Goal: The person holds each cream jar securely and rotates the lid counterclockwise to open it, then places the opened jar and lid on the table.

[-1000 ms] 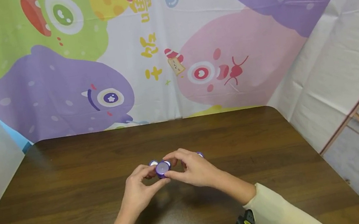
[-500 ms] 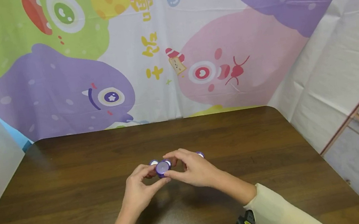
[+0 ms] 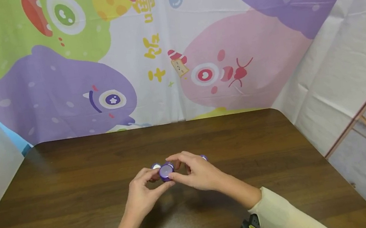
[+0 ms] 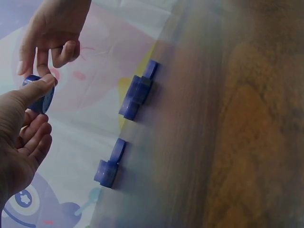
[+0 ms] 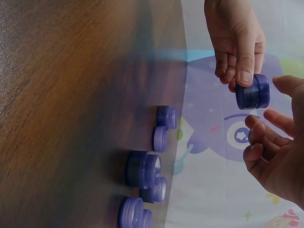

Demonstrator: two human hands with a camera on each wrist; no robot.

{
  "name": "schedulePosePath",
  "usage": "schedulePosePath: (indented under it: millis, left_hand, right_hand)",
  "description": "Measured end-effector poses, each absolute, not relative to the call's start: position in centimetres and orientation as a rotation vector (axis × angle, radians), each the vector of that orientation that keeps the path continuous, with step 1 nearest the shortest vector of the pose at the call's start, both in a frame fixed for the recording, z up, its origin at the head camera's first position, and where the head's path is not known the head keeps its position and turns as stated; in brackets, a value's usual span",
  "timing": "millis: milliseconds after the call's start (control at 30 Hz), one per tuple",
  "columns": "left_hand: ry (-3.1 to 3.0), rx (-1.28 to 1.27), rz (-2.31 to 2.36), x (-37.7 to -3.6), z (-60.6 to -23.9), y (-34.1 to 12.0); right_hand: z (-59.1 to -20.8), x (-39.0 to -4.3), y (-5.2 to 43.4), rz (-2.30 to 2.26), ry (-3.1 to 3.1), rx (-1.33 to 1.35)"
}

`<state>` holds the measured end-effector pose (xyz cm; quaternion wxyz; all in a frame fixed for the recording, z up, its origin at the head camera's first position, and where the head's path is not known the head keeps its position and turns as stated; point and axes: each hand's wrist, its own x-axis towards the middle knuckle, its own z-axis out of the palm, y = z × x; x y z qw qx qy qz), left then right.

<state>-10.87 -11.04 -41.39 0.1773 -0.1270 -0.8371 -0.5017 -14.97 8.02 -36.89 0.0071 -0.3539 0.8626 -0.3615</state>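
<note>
A dark wooden tabletop (image 3: 76, 208) stands before a bright cartoon cloth. Above its middle, the left hand (image 3: 140, 194) and the right hand (image 3: 197, 173) both pinch one small purple jar (image 3: 165, 171), held off the wood. Behind them sit more purple jars (image 5: 145, 169), maybe with loose lids.

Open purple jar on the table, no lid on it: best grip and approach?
Pinch the open purple jar across its round side wall, coming straight down from above. It stands upright with its mouth up, and small purple lids crowd close beside it, so a sideways approach would likely knock them.
</note>
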Motion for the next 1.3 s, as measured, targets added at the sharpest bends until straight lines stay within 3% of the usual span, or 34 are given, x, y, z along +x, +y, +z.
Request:
schedulePosePath:
  millis: [1300]
  left_hand:
    - [-2.408,-0.325,-1.433,-10.81,-41.18,-11.14]
  right_hand:
    - [-37.12,-14.9,7.91,-1.189,2.698,-1.108]
